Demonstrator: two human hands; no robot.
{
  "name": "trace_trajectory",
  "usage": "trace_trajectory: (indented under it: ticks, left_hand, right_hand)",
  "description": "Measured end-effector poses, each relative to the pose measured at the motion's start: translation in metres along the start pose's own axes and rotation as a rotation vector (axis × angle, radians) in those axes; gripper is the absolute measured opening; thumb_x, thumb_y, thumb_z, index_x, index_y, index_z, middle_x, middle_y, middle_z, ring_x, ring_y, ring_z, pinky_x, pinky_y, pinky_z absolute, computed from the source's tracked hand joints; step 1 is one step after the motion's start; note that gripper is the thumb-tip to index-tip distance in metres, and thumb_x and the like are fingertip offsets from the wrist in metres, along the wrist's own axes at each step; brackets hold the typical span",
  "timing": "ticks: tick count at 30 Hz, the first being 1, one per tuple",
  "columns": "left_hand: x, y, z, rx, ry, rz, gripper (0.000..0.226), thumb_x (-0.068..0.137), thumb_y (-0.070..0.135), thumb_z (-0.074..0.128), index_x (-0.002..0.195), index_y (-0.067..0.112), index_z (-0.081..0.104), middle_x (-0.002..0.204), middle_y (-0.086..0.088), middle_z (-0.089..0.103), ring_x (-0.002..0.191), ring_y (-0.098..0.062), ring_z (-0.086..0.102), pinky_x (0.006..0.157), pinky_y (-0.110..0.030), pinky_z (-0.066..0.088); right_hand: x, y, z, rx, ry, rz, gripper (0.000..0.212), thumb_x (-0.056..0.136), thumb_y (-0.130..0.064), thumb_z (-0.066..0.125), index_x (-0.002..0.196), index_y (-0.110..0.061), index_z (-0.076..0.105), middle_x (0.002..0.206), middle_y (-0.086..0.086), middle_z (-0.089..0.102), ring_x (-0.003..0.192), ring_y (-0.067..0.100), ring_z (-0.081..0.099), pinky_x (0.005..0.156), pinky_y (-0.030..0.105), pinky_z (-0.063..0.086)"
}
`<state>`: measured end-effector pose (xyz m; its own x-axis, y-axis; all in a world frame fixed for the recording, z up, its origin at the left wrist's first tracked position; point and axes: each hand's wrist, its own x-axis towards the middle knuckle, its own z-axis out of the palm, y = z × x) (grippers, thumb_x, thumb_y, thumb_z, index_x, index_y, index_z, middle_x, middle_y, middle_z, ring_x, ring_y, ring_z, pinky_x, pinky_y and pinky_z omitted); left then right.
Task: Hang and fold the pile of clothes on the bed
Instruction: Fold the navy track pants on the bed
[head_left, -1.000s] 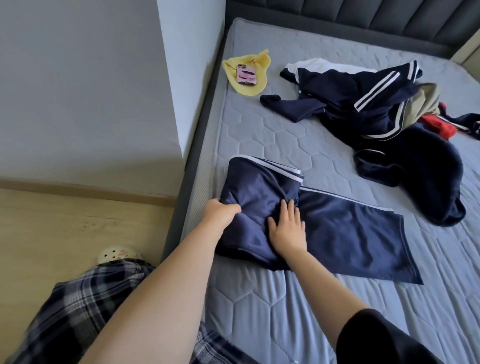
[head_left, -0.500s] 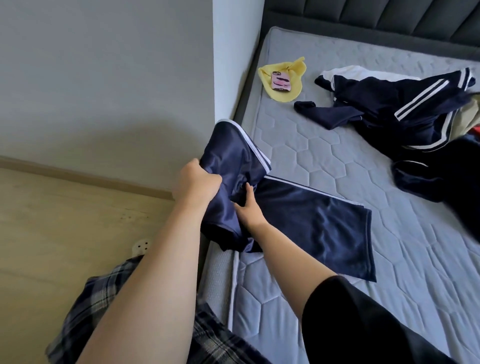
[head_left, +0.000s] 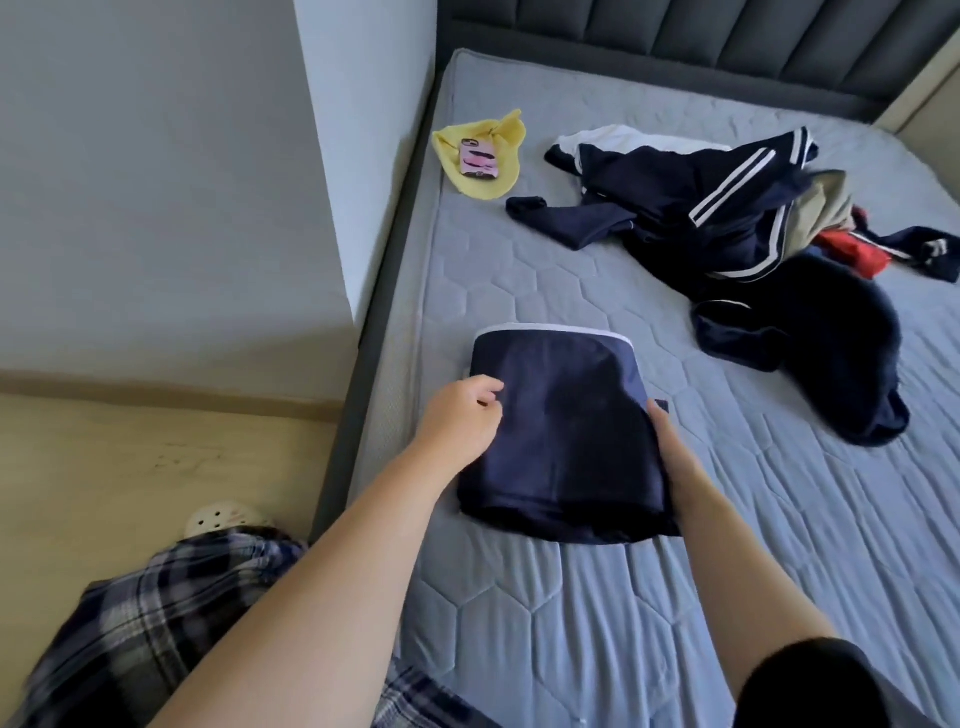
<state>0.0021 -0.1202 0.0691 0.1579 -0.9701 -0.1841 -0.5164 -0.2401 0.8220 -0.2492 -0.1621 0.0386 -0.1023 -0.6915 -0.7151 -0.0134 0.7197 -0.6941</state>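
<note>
A navy garment with white piping (head_left: 563, 431) lies folded into a compact rectangle on the grey mattress (head_left: 571, 623) near its left edge. My left hand (head_left: 460, 418) rests at the garment's left side with fingers loosely curled, touching the fabric. My right hand (head_left: 670, 441) holds the garment's right edge, fingers tucked under the fold. Further back on the right lies the pile of clothes (head_left: 753, 228): navy pieces with white stripes, something white, beige and red.
A yellow cloth (head_left: 498, 156) with a pink phone (head_left: 479, 160) on it lies at the mattress's far left. A dark padded headboard (head_left: 701, 47) runs along the back. A white wall corner (head_left: 332, 182) and wooden floor (head_left: 130, 478) are to the left.
The navy garment was lifted at its left half, then folded over itself; it now lies as a compact rectangle. Both hands moved from its middle to its left and right sides.
</note>
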Motion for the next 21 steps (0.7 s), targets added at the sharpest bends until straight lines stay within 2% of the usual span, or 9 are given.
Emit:
trace_trajectory:
  ticks: [5,8,10,12,14,15,16,18,21]
  left_hand:
    - [0.007,-0.035,0.017,0.005,0.040,-0.125,0.053,0.091,0.021,0.057,0.142,0.017,0.042,0.141,-0.009,0.043,0.126,-0.024,0.047,0.107,-0.037,0.036]
    - [0.009,-0.042,0.024,-0.127,0.083,-0.216,0.073,0.087,0.027,0.064,0.149,0.016,0.026,0.145,-0.009,0.039,0.131,-0.027,0.042,0.108,-0.045,0.036]
    - [0.011,-0.041,0.028,-0.190,0.113,-0.263,0.081,0.085,0.030,0.067,0.150,0.016,0.021,0.146,-0.009,0.038,0.133,-0.026,0.040,0.110,-0.044,0.034]
    - [0.012,-0.040,0.032,-0.252,0.120,-0.307,0.083,0.083,0.030,0.069,0.150,0.014,0.022,0.147,-0.008,0.038,0.133,-0.025,0.040,0.110,-0.039,0.034]
    - [0.013,-0.039,0.036,-0.297,0.098,-0.352,0.076,0.082,0.029,0.070,0.145,0.013,0.031,0.143,-0.006,0.044,0.127,-0.024,0.046,0.106,-0.038,0.038]
    - [0.013,-0.039,0.039,-0.345,0.075,-0.375,0.066,0.082,0.029,0.070,0.138,0.013,0.039,0.137,-0.005,0.051,0.120,-0.023,0.052,0.102,-0.038,0.042]
    - [0.012,-0.039,0.041,-0.415,0.041,-0.398,0.054,0.081,0.028,0.071,0.128,0.016,0.046,0.130,-0.004,0.057,0.110,-0.021,0.057,0.096,-0.037,0.046]
    - [0.011,-0.037,0.045,-0.543,-0.049,-0.424,0.040,0.080,0.027,0.074,0.113,0.020,0.052,0.118,-0.002,0.064,0.097,-0.016,0.062,0.087,-0.032,0.049]
    - [0.011,-0.036,0.047,-0.592,-0.127,-0.413,0.046,0.076,0.022,0.078,0.117,0.021,0.057,0.110,0.003,0.067,0.098,-0.015,0.064,0.087,-0.032,0.051]
  right_hand:
    - [0.011,-0.012,0.012,-0.276,0.056,-0.205,0.029,0.076,-0.033,0.075,0.095,-0.012,0.070,0.087,0.006,0.073,0.084,0.022,0.068,0.075,0.033,0.055]
    - [0.011,-0.010,0.003,-0.275,0.079,-0.324,0.006,0.081,-0.024,0.068,0.082,-0.018,0.069,0.080,-0.001,0.071,0.071,0.009,0.065,0.060,0.023,0.052]
    - [0.012,-0.004,-0.008,-0.198,0.094,-0.347,0.006,0.083,-0.018,0.064,0.084,-0.016,0.070,0.081,0.001,0.070,0.072,0.013,0.063,0.066,0.027,0.051]
    - [0.015,0.004,-0.016,-0.218,0.224,-0.372,0.013,0.082,-0.007,0.060,0.087,-0.011,0.070,0.077,0.007,0.065,0.073,0.022,0.058,0.068,0.031,0.048]
    - [0.013,0.011,-0.022,-0.330,0.361,-0.375,0.011,0.080,-0.014,0.056,0.075,-0.009,0.065,0.063,0.011,0.054,0.068,0.027,0.047,0.057,0.029,0.040]
    - [0.012,0.011,-0.023,-0.338,0.375,-0.350,0.023,0.081,-0.026,0.057,0.073,-0.005,0.063,0.063,0.016,0.052,0.068,0.033,0.045,0.057,0.029,0.038]
    - [0.012,0.010,-0.023,-0.299,0.334,-0.294,0.042,0.083,-0.040,0.059,0.080,0.001,0.064,0.071,0.019,0.057,0.073,0.039,0.052,0.064,0.031,0.043]
    - [0.009,0.005,-0.020,-0.231,0.198,-0.139,0.055,0.080,-0.059,0.061,0.091,-0.006,0.065,0.087,0.007,0.066,0.085,0.026,0.063,0.080,0.034,0.050]
    - [0.008,-0.002,-0.008,-0.295,0.003,-0.126,0.041,0.075,-0.053,0.072,0.096,-0.018,0.065,0.085,-0.002,0.072,0.079,0.015,0.069,0.062,0.025,0.052]
